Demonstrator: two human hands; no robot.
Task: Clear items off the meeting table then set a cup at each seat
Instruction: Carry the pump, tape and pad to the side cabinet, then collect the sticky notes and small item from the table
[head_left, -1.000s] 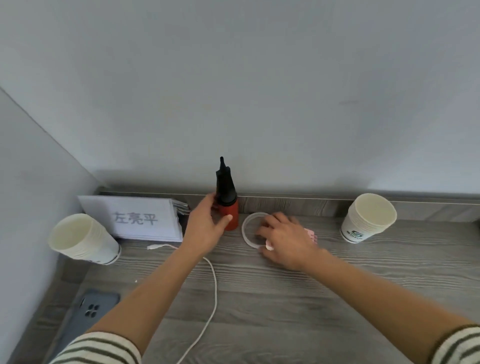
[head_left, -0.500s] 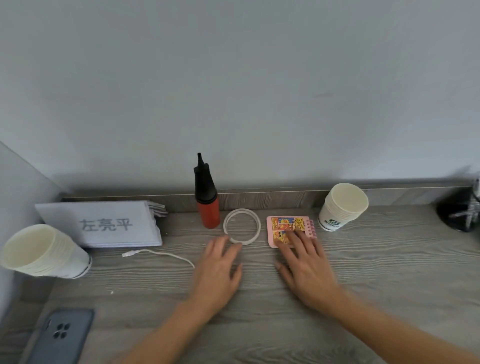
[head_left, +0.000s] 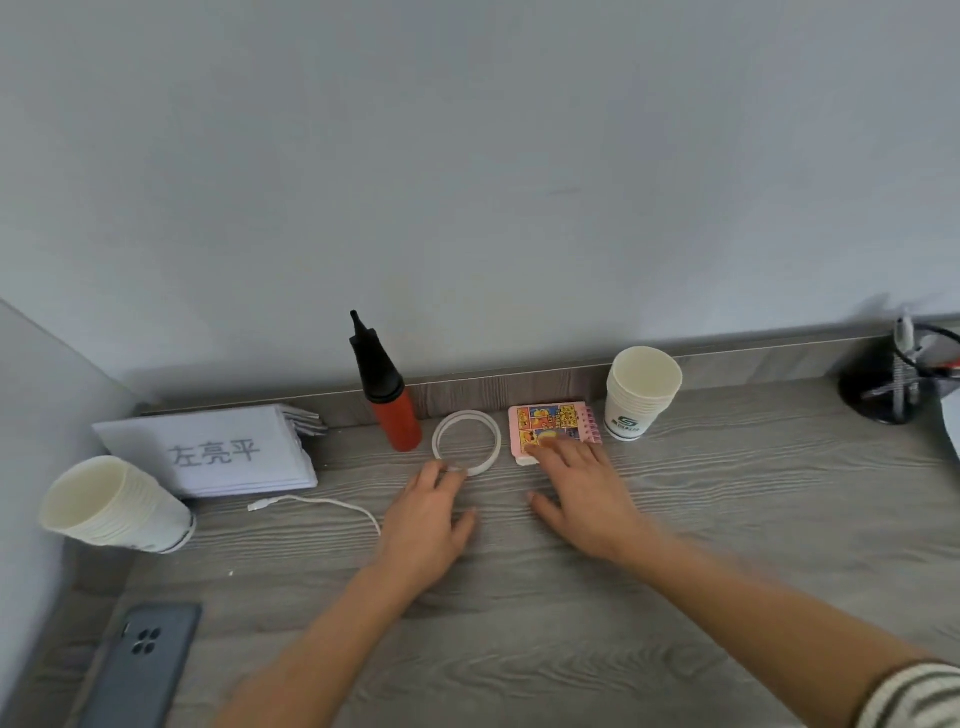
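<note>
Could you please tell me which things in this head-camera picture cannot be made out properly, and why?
- Pink notebook: its near edge is hidden under the right hand.
- Tape ring: the left hand fingertips cover its near rim, so a grip cannot be told.
- Pen holder: contents blurred; the white item beside it is cut off by the right edge.
- Phone: cropped by the bottom edge.
- Cup logo: too small to read.

L grip (head_left: 426, 514) flat at tape ring (head_left: 466, 441); R grip (head_left: 582, 493) fingertips on notebook (head_left: 550, 426).
</note>
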